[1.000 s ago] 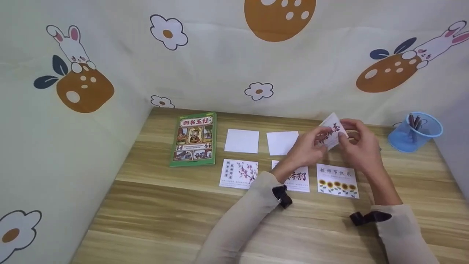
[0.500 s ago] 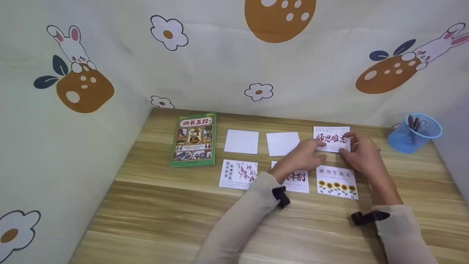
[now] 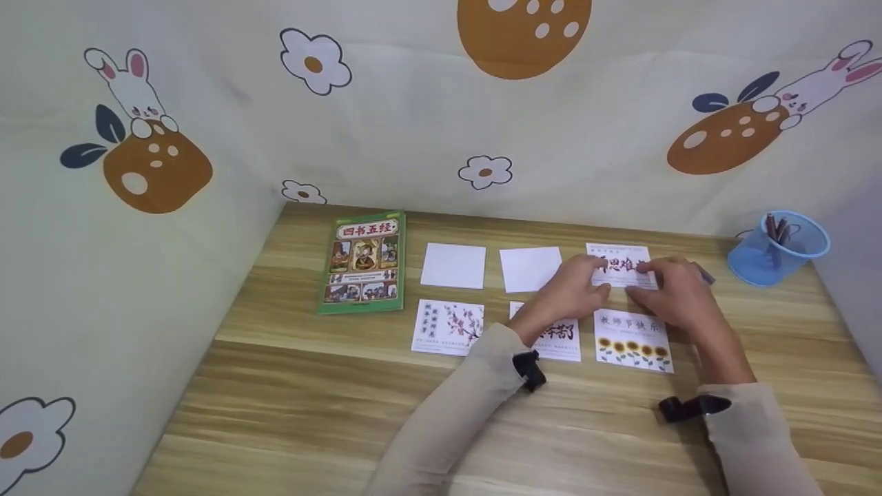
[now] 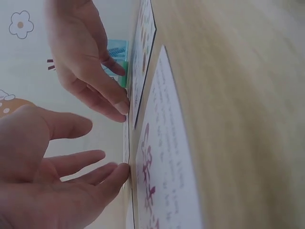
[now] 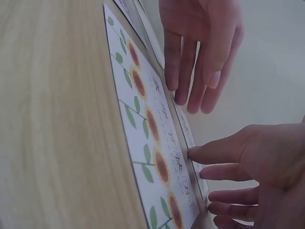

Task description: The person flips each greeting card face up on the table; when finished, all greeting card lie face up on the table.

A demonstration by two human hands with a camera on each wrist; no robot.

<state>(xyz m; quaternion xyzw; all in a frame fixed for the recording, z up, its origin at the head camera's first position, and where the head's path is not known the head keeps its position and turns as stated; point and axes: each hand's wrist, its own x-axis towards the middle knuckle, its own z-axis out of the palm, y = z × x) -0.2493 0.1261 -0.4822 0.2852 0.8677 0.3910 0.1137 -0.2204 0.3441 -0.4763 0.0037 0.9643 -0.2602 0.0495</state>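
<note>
A white card with red brush lettering lies flat on the wooden table, in the back row at the right. My left hand touches its left side with relaxed, spread fingers. At the card's right edge, the fingertips of my right hand rest on it, thumb near the front corner. A sunflower card lies just in front, under the right wrist. Another red-lettered card is partly covered by my left forearm in the head view. Both hands show loosely bent fingers in the right wrist view.
Two blank white cards lie left in the back row, and a plum-blossom card in the front row. Further left is a green comic-style book. A blue mesh pen cup stands at the right, near the patterned cloth wall.
The red-lettered card, earlier held up tilted between both hands, came down onto the table. It has since shifted slightly left and toward me, with the right hand sliding left along it.
</note>
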